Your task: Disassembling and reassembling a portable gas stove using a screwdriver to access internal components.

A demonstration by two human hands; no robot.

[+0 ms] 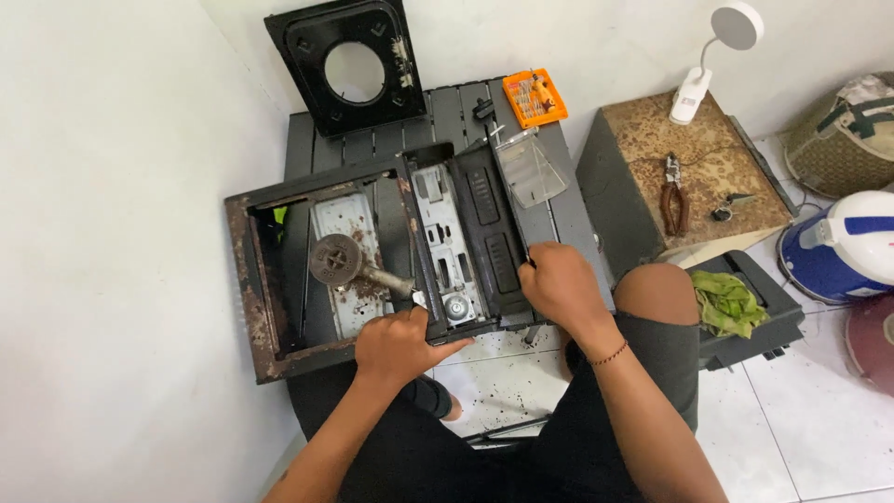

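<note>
A rusty, opened-up portable gas stove body (251, 279) lies on a low dark slatted table (447, 116). Its round burner head (335, 259) with a tube sits inside on the left. On the right, the black side compartment (475, 233) shows a grey metal plate and a valve part (455, 305). My left hand (400, 345) grips the stove's front edge near the valve. My right hand (559, 284) holds the right side of the black compartment, with what looks like a thin tool at its fingers.
The black stove top plate (349, 61) with a round hole leans on the wall. An orange bit set (535, 97) and its clear lid (529, 168) lie on the table. Pliers (672, 197) rest on a rusty box beside a white lamp (712, 56). Green cloth (726, 303), helmet (843, 247) at right.
</note>
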